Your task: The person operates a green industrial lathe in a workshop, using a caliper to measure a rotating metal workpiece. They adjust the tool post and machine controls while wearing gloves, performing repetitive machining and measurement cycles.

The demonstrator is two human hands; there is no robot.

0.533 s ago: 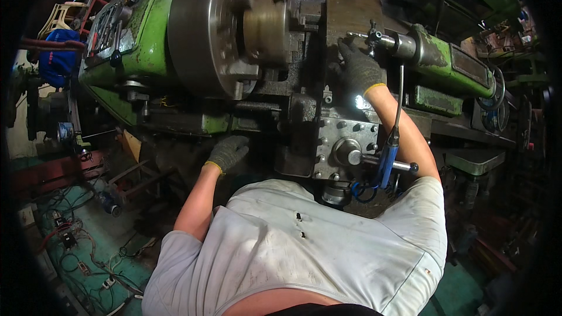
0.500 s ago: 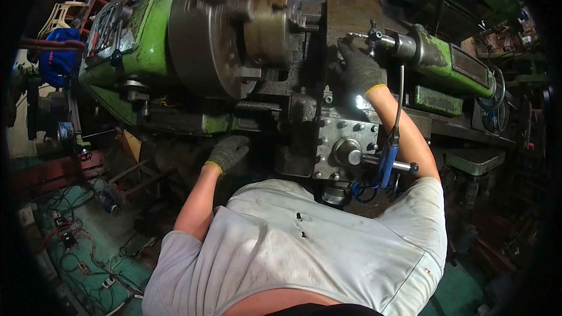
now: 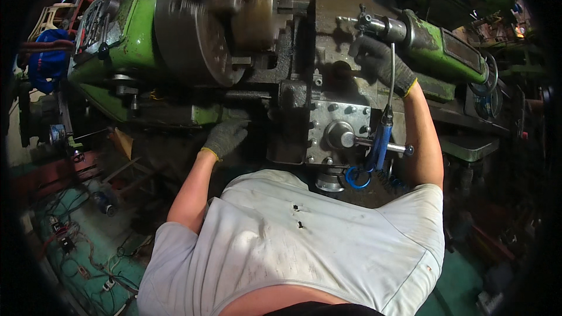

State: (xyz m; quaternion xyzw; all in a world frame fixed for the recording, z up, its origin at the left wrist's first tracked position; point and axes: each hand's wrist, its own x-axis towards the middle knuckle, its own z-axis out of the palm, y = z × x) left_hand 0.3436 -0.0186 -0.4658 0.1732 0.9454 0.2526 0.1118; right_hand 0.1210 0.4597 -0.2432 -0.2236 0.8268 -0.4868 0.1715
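Note:
My right hand (image 3: 383, 61), in a dark grey knit glove with a yellow cuff, is over the carriage of a green lathe, just below the tailstock's drill chuck (image 3: 364, 21). Its fingers are dark and smeared, so their hold cannot be told. My left hand (image 3: 227, 136), gloved alike, is at the lathe's front beneath the lead screw (image 3: 246, 95), fingers curled; what they close on is hidden. The big lathe chuck (image 3: 190, 29) looks smeared by turning, with a round metal workpiece (image 3: 254, 14) in it. A bolted square tool post (image 3: 339, 134) stands between my hands.
A blue-handled air blow gun (image 3: 380, 147) with a coiled hose hangs by the tool post handle (image 3: 404, 149). The green tailstock (image 3: 451, 52) stands at the right. Cables (image 3: 79, 240) lie on the green floor at the left. A small stand (image 3: 468, 147) is at the right.
My right hand has drawn back rightward from the top of the carriage to below the tailstock's drill chuck. The whole view has shifted a little; my left hand stays at the lathe's front.

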